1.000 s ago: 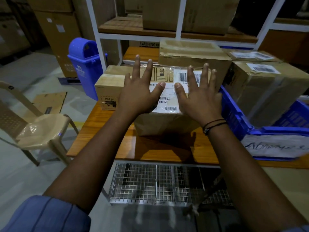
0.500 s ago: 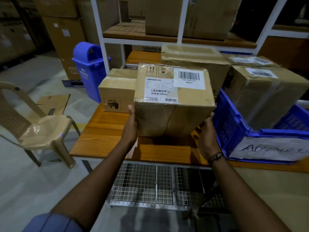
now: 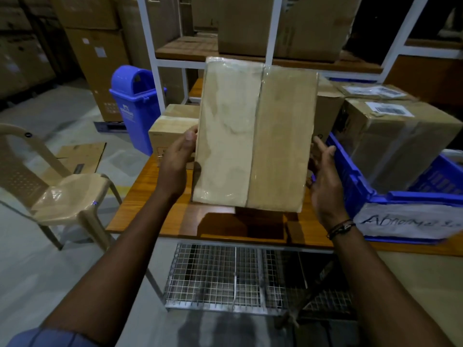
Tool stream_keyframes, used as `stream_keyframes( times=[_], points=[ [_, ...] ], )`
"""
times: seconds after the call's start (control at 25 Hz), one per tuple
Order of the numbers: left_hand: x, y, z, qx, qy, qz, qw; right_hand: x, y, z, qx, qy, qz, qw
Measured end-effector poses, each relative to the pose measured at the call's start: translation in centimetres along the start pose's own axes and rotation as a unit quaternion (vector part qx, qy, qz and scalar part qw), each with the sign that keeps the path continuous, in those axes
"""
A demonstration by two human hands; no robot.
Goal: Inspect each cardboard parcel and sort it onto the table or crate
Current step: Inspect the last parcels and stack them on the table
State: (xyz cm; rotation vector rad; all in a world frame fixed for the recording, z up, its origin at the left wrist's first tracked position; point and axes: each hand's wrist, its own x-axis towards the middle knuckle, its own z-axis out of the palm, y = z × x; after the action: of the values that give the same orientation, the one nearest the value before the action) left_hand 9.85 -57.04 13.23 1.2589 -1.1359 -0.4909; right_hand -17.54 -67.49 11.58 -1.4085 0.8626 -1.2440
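Note:
I hold a brown cardboard parcel [image 3: 253, 136] up above the wooden table [image 3: 150, 196], tipped so that a plain face with a taped centre seam looks at me. My left hand [image 3: 175, 161] grips its left edge, thumb on the near face and fingers behind. Against its right side my right hand [image 3: 325, 181] presses with straight fingers. To the right, a blue crate [image 3: 350, 181] with a handwritten white label sits tilted on the table and holds a large taped parcel [image 3: 400, 136].
A small box [image 3: 170, 126] lies on the table behind my left hand, and more boxes stand behind the held parcel. A blue bin [image 3: 135, 101] and a plastic chair [image 3: 62, 194] are on the left. A wire mesh cage [image 3: 220, 276] sits below the table edge. White shelving [image 3: 270, 28] stands behind.
My hands went from lying flat on the parcel's top to its sides. The parcel was lifted off the table and tipped, so its labelled face turned away and the taped face shows.

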Motion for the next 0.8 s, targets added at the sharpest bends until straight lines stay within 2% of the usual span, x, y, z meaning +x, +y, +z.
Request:
stream_keyframes(
  times=[0.16,0.36,0.48,0.56,0.68,0.8],
  points=[
    [-0.2,1.4,-1.2,-0.060,-0.107,0.022,0.992,-0.1,-2.2,-1.1,0.024,-0.049,-0.028,0.998],
    [0.1,3.4,-1.5,0.023,-0.168,0.002,0.986,-0.3,-3.2,-1.7,0.029,-0.089,-0.067,0.993],
    [-0.2,3.0,-2.0,0.075,-0.153,-0.025,0.985,-0.5,-3.2,-1.6,-0.030,-0.087,-0.074,0.993],
    [-0.5,2.5,-1.3,0.098,-0.088,-0.048,0.990,-0.4,-2.7,-1.1,-0.107,-0.066,-0.069,0.990],
    [-1.2,1.8,0.8,0.092,-0.012,-0.057,0.994,-0.3,-2.5,0.3,-0.136,-0.010,-0.008,0.991],
    [-1.2,1.4,1.3,0.065,-0.029,-0.088,0.994,-0.2,-3.3,1.5,-0.187,0.004,-0.010,0.982]
  ],
)
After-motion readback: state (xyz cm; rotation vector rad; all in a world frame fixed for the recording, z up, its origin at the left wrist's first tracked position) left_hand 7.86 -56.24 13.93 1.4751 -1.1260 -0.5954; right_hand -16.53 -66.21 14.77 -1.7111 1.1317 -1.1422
